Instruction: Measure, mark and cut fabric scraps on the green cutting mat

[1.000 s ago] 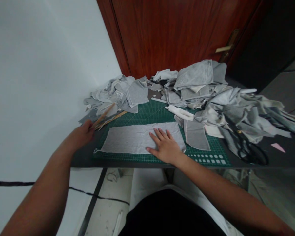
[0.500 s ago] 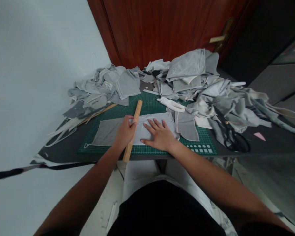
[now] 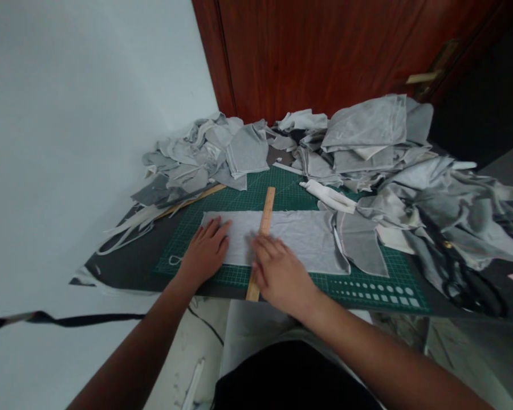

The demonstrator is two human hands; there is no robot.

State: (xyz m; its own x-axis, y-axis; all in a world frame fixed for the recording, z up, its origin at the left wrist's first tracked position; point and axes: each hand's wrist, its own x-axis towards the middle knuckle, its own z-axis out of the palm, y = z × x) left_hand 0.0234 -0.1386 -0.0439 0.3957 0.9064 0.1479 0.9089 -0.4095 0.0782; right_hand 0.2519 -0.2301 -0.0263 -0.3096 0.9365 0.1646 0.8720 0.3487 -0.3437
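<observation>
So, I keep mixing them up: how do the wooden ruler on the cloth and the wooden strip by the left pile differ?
The ruler crosses the pale cloth, while the strip slants beside the left pile. The right hand partly hides the ruler; pale scraps partly cover the strip. Both are narrow and tan.

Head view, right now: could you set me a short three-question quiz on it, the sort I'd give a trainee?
1. True or false: a wooden ruler lies across the pale grey cloth.
2. Where do the black-handled scissors lie relative to the green cutting mat?
a) on its middle
b) past its right edge
c) past its left edge
3. Fill in: the fingers of the ____ hand are at the ruler.

Key: 1 true; 2 b; 3 right.
</observation>
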